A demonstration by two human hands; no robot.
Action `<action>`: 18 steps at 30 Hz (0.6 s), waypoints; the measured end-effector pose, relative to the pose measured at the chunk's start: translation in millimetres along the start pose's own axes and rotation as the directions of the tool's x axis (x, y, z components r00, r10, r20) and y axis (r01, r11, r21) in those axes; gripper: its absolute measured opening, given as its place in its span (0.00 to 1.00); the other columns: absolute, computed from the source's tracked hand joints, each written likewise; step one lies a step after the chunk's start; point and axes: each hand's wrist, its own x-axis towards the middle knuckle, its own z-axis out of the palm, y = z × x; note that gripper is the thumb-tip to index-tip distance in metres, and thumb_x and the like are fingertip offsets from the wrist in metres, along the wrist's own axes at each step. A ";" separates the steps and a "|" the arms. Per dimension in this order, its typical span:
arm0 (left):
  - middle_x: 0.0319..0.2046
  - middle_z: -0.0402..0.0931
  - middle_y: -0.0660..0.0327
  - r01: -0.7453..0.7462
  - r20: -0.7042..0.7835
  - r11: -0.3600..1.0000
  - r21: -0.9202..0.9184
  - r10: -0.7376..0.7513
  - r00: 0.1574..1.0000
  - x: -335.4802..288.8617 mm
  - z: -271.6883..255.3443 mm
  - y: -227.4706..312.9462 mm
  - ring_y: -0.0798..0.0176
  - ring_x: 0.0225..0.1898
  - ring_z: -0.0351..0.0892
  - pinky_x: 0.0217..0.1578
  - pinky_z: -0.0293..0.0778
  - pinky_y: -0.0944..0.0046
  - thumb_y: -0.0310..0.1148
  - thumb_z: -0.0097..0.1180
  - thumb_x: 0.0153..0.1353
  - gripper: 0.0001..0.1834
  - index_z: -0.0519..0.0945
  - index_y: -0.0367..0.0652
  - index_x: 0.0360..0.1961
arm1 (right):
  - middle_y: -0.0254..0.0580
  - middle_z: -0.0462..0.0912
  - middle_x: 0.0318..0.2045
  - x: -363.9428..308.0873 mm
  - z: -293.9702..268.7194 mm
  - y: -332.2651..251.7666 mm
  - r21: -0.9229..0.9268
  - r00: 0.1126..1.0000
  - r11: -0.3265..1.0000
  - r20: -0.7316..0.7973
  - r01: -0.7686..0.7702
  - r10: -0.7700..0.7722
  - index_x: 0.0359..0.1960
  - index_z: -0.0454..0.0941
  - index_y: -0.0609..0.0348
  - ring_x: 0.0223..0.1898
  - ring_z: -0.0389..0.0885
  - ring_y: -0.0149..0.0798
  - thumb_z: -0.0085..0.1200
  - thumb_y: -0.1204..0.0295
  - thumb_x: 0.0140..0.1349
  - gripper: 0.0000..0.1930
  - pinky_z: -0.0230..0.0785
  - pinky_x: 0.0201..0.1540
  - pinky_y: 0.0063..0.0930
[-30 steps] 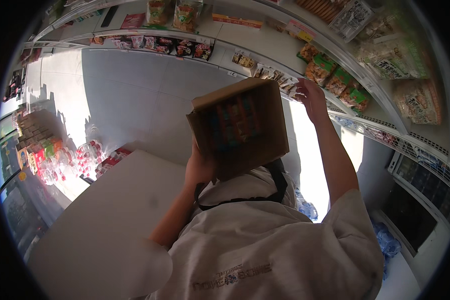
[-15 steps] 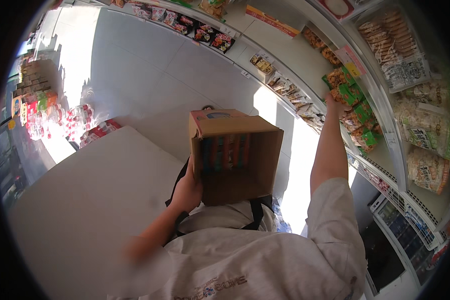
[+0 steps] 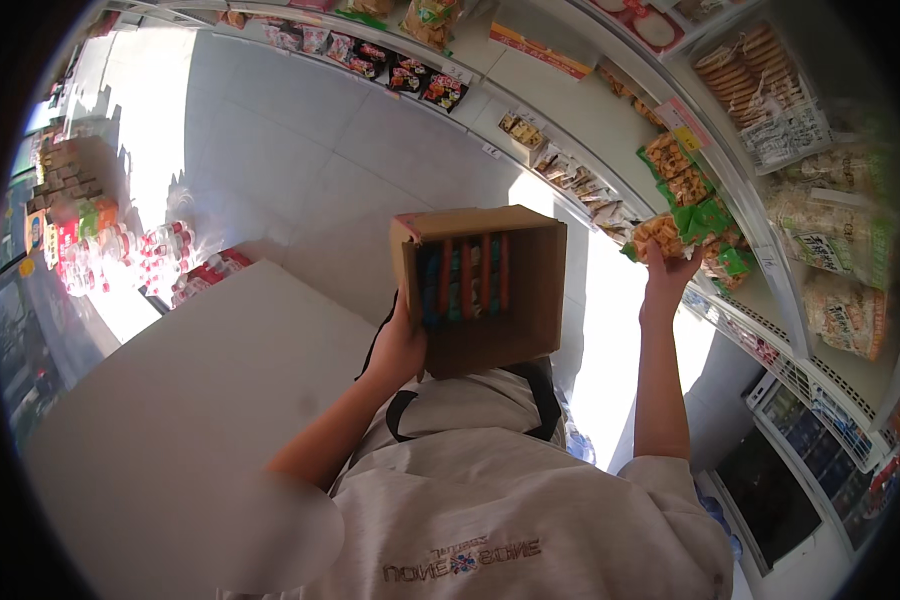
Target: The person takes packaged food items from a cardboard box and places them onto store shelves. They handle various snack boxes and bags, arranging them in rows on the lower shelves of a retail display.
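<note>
My left hand (image 3: 402, 345) grips the lower left side of an open cardboard box (image 3: 520, 340), held in front of my body with its opening toward me. Inside, several thin packets (image 3: 467, 275) with orange and teal edges stand in a row against the far side. Out to the right, my right hand (image 3: 667, 275) has its fingers closed on a clear and green bag of golden snacks (image 3: 656, 238) at the shelf's front edge. More green snack bags (image 3: 682, 180) lie on the shelf just behind it.
Shelves curve along the right, with large bags of pale snacks (image 3: 830, 235) higher up and small packets (image 3: 570, 170) lower down. A white tabletop (image 3: 190, 400) fills the lower left. Bottle packs (image 3: 165, 245) and stacked cartons (image 3: 70, 170) stand at the far left.
My right hand has drawn back from among the shelf's bags toward me, bringing one snack bag to the shelf's edge. The box has risen and tilted slightly.
</note>
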 end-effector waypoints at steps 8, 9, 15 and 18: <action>0.60 0.78 0.30 -0.051 -0.052 0.994 -0.096 0.046 0.998 13.4 1.1 2.5 0.23 0.60 0.77 0.58 0.76 0.35 0.23 0.45 0.69 0.47 0.41 0.54 0.85 | 0.58 0.67 0.70 -170.5 92.3 -28.8 -0.161 0.647 0.987 0.755 0.023 0.108 0.82 0.46 0.56 0.67 0.78 0.54 0.78 0.65 0.56 0.59 0.81 0.61 0.45; 0.60 0.78 0.30 -0.038 -0.057 0.995 -0.095 0.033 0.998 8.8 -3.3 10.4 0.23 0.60 0.78 0.58 0.76 0.35 0.24 0.45 0.69 0.47 0.42 0.54 0.85 | 0.60 0.66 0.71 -174.1 107.4 -19.5 -0.275 0.640 0.957 0.753 0.096 0.153 0.82 0.47 0.56 0.67 0.77 0.58 0.78 0.63 0.56 0.59 0.80 0.62 0.48; 0.62 0.77 0.31 0.003 -0.082 0.998 -0.065 -0.008 0.997 -2.5 -7.8 17.1 0.23 0.61 0.77 0.58 0.76 0.34 0.25 0.45 0.70 0.47 0.40 0.56 0.86 | 0.69 0.60 0.74 -186.3 181.3 8.0 -0.623 0.679 0.752 0.649 0.215 0.344 0.80 0.49 0.55 0.68 0.72 0.73 0.77 0.50 0.54 0.59 0.77 0.65 0.58; 0.63 0.77 0.33 -0.023 -0.114 0.998 -0.064 0.015 0.993 -8.8 -3.2 6.2 0.24 0.62 0.77 0.59 0.76 0.35 0.24 0.46 0.69 0.47 0.41 0.59 0.86 | 0.70 0.64 0.72 -196.3 189.2 15.8 -0.626 0.731 0.721 0.634 0.296 0.251 0.81 0.48 0.54 0.68 0.73 0.73 0.76 0.45 0.55 0.61 0.75 0.65 0.61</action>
